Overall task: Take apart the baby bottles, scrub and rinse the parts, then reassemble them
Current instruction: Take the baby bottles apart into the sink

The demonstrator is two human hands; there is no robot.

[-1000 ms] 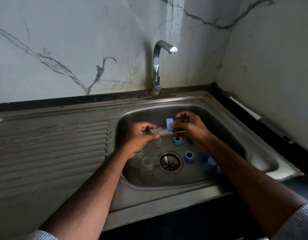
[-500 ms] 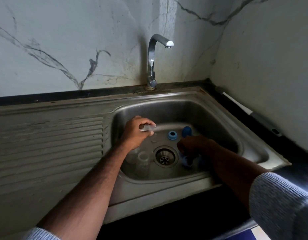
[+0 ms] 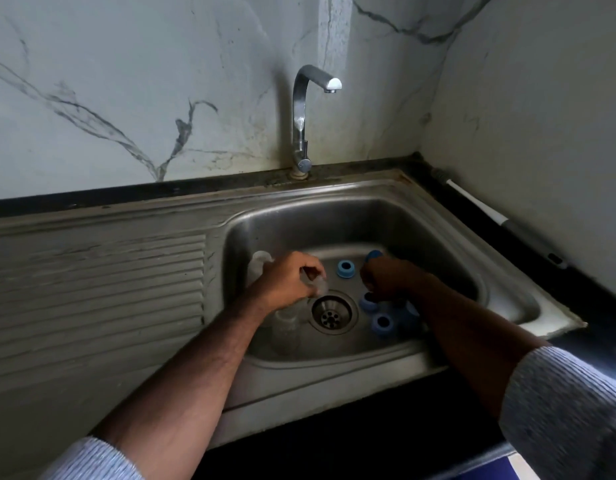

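Blue bottle rings (image 3: pixel 382 324) and clear bottles (image 3: pixel 285 323) in sink (image 3: pixel 334 220).

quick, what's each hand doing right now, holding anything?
Left hand: fingers curled round a small clear teat above the drain.
Right hand: down among the blue collar rings; grip cannot be told.

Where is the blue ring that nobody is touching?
In the head view, the blue ring sits on the sink floor, between the left hand and right hand, behind the drain.

Dull steel sink (image 3: pixel 334 216), chrome tap (image 3: pixel 301 109), marble-look wall (image 3: pixel 126 81).
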